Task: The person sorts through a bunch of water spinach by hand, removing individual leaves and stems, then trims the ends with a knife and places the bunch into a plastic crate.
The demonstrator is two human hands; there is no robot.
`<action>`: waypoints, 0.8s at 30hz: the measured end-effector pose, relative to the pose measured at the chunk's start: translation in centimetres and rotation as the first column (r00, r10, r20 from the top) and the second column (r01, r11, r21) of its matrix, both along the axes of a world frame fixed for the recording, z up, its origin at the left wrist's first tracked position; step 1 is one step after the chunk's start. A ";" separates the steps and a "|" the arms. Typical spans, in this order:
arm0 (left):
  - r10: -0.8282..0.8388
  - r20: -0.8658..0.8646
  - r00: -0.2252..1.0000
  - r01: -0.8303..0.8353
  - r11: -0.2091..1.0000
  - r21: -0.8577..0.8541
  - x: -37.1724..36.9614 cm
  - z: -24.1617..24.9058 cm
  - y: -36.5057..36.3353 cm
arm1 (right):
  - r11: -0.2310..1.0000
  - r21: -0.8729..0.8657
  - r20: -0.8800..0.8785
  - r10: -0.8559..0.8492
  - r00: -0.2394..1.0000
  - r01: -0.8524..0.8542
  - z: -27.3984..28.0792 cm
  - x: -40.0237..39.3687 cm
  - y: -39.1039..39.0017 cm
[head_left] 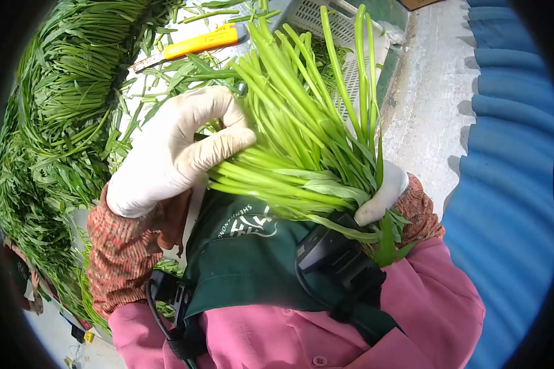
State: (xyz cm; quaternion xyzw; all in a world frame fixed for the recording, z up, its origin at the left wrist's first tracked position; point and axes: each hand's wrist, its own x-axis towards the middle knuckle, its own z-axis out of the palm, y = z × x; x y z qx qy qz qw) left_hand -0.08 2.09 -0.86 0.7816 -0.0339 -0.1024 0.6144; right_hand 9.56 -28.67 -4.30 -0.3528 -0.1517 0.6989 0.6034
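In the head view, a bunch of water spinach (289, 117) with long pale-green stems and narrow leaves spreads in front of my chest. My right hand (383, 194), in a white glove, grips its leafy end, the thumb across the leaves and most fingers hidden behind. My left hand (188, 138), gloved too, meets the stems at the left side of the bunch. Its thumb and fingers curl together in a pinch; what lies between the tips cannot be made out. Beyond that hand lies an orange-yellow utility knife (203, 42) on the littered white surface.
A big heap of the same greens (74, 92) fills the left side. Behind the bunch stands a white slotted crate (351, 80) with green scraps inside. Blue corrugated sheeting (505, 172) runs along the right. Dark devices with cables (338, 258) hang on my apron.
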 end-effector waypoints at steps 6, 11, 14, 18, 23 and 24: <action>0.128 -0.008 0.992 -0.128 0.992 -0.014 -0.6 0.1 -0.4 | 1.000 0.019 0.028 0.008 1.000 -0.008 0.2 0.1 0.6; 0.428 -0.052 0.902 -0.429 0.903 -0.003 -1.0 0.6 1.2 | 1.000 0.007 0.021 0.011 1.000 -0.011 0.0 0.0 0.2; 0.507 0.156 0.848 -0.530 0.796 0.294 -1.3 -0.5 3.6 | 0.999 -0.034 0.021 -0.015 1.000 0.016 0.0 -0.1 -0.2; -0.036 0.698 0.715 -0.678 0.208 0.705 0.0 0.3 3.9 | 0.999 -0.001 0.016 -0.048 0.999 0.048 0.1 -0.3 0.3; -0.118 0.407 0.906 -0.170 0.778 0.605 0.0 2.4 -0.5 | 1.000 -0.015 -0.030 -0.028 0.999 0.027 -0.1 -0.4 0.4; -0.179 0.337 0.924 -0.024 0.853 0.521 0.2 2.5 -0.9 | 0.999 -0.029 -0.039 -0.016 0.999 0.015 -0.1 -0.3 0.3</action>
